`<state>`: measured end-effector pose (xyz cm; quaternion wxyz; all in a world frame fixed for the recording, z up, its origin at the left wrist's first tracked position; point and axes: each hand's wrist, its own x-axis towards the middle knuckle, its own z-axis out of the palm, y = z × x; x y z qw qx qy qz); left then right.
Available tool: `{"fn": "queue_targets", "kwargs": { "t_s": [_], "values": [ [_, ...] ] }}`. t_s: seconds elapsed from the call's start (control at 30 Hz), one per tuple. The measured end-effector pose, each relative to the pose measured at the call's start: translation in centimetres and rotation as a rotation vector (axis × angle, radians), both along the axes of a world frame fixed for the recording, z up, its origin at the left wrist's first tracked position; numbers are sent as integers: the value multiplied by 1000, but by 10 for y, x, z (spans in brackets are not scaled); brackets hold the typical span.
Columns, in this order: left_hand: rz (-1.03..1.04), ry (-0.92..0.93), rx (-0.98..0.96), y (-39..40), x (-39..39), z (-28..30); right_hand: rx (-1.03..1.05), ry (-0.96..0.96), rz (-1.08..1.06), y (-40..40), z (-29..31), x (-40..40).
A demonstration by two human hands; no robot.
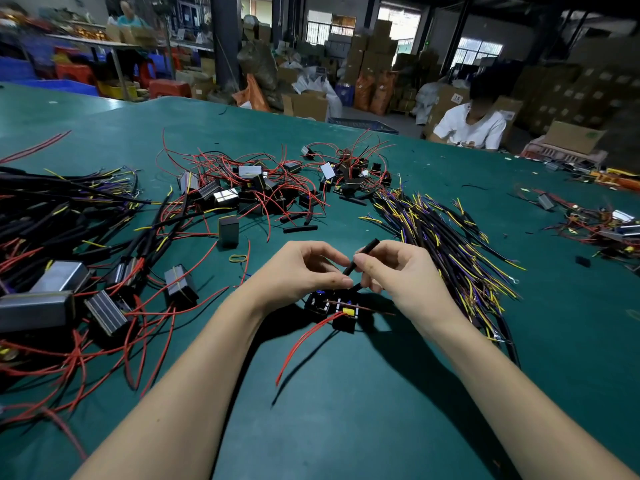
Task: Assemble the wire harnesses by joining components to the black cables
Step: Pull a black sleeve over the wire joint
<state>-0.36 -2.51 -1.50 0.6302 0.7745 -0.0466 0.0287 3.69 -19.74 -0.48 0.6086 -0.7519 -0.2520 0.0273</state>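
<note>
Pinching the black cable (360, 255) near its lower end, my right hand (398, 271) steers it toward the small component (334, 308) near the tabletop's (346, 410) front edge; my left hand (304, 271) grips there too. Light, floppy stuff: I'd hold close to the joint.

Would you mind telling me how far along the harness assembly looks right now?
Done: joined units lie in the pile on the left. In hand: the right hand pinches a black sleeve, the left hand works at it above a small black component. Left: loose black cables and red-wired components.
</note>
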Motion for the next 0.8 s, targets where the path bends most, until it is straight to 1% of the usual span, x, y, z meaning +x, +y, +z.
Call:
{"fn": "queue_targets", "kwargs": {
  "t_s": [0.1,0.2,0.3,0.47,0.63,0.73,0.8],
  "values": [
    [-48,14,38,1,-1,1,-86,-31,7,1,1,-2],
    [-48,-1,9,0,-5,4,-163,-85,0,1,1,-4],
    [-5,-75,-50,4,-6,5,-204,-144,-11,1,2,-6],
    [1,-140,-120,-8,-7,7,-225,-258,-38,2,-1,-10],
    [16,-154,-138,-12,-5,7,-277,-333,-63,0,-4,-11],
    [27,-132,-89,-7,-7,11,-306,-358,-84,2,-5,-11],
    [54,-110,0,-1,-8,12,-330,-377,-86,2,-3,-11]
  ]
}}
